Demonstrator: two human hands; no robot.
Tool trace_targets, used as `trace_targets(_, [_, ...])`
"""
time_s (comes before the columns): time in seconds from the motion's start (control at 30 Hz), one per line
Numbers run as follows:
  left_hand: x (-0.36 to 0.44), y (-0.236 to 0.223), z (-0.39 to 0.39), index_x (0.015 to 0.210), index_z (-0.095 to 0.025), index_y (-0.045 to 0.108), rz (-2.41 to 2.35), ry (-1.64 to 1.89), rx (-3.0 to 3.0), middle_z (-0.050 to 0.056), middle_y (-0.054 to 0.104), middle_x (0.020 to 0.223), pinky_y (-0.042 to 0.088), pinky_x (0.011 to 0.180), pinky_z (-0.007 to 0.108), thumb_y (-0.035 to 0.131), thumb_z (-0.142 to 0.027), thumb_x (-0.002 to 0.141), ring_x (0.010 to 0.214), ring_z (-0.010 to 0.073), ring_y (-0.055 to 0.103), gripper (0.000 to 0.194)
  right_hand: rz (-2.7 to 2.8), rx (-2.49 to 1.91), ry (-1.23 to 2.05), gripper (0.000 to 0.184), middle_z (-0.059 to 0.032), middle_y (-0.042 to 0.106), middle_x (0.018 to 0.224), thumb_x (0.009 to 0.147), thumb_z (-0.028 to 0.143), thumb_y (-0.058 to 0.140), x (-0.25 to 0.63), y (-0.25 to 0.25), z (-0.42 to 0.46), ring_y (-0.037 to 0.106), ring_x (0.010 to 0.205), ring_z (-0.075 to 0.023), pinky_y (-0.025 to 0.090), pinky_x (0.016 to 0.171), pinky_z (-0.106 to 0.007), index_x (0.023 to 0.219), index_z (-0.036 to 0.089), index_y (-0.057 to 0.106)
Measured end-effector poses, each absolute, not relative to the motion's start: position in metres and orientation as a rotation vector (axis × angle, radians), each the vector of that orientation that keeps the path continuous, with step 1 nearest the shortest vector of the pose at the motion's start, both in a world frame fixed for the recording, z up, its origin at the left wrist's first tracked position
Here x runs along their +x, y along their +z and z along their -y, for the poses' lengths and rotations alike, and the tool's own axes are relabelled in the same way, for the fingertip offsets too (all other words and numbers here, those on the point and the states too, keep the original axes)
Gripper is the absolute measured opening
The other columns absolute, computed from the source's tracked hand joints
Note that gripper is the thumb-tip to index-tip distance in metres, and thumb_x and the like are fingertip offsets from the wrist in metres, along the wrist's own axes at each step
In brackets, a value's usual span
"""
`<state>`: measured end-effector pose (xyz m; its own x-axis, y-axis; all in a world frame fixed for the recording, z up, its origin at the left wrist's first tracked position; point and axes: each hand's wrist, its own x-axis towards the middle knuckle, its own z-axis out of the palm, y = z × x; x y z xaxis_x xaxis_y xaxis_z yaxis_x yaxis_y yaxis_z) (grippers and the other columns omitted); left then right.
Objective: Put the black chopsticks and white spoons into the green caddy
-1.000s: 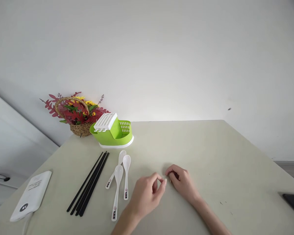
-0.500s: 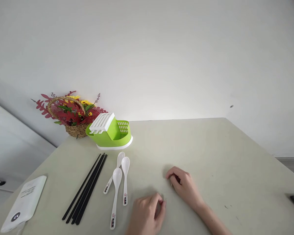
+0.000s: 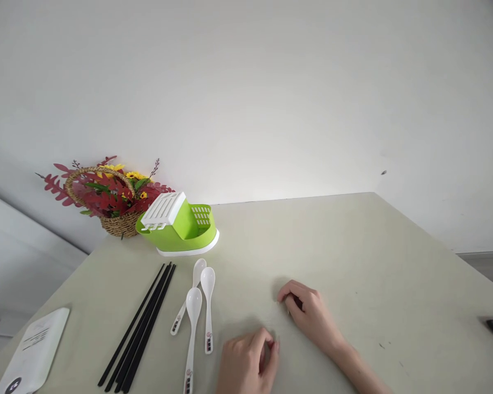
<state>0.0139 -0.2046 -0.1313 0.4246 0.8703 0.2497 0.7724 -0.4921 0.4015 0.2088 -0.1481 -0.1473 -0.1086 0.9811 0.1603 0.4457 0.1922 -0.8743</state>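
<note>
Three white spoons (image 3: 194,302) lie on the bench (image 3: 304,241) left of the loosely curled left hand (image 3: 246,361) and similarly curled right hand (image 3: 307,307), with a green caddy (image 3: 176,238) behind the spoons, a wicker basket (image 3: 121,225) of flowers (image 3: 135,175) behind-left, and the spoons' long axes running roughly near-to-far, bowls (image 3: 207,279) pointing caddyward.

Open back-right table (image 3: 332,241) (spoons (image 3: 194,304) left)

Three white spoons (image 3: 194,302), at least four black chopsticks (image 3: 142,327), one green caddy (image 3: 160,238), one flower basket (image 3: 121,225) and one white device (image 3: 33,349) lay there. One left hand (image 3: 245,362) and one right hand (image 3: 307,310) showed.
</note>
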Motion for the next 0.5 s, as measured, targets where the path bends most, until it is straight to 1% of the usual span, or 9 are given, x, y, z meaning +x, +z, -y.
trace_targets(0.23, [0.012,-0.146,0.203,0.078,-0.024,0.05,-1.439,0.709,2.466,-0.007,0.055,0.051,0.03,0.046,0.026,0.05,-0.019,0.094,0.04,0.0108,0.05,0.017,1.677,-1.368,0.857,0.026,0.0002,0.068,0.078,0.089,0.014,0.043,0.209,-0.146,0.147,0.053,0.062,-0.0154,0.039,0.059,-0.027,0.081,0.024,0.066])
trace_targets(0.5, [0.013,-0.138,0.204,0.079,-0.024,0.051,-1.441,0.641,2.458,-0.007,0.057,0.052,0.033,0.048,0.025,0.049,-0.019,0.095,0.042,0.0108,0.053,0.017,1.681,-1.374,0.872,0.027,-0.0001,0.068,0.079,0.091,0.016,0.042,0.209,-0.145,0.148,0.052,0.061,-0.0153,0.039,0.059,-0.027,0.081,0.024,0.065])
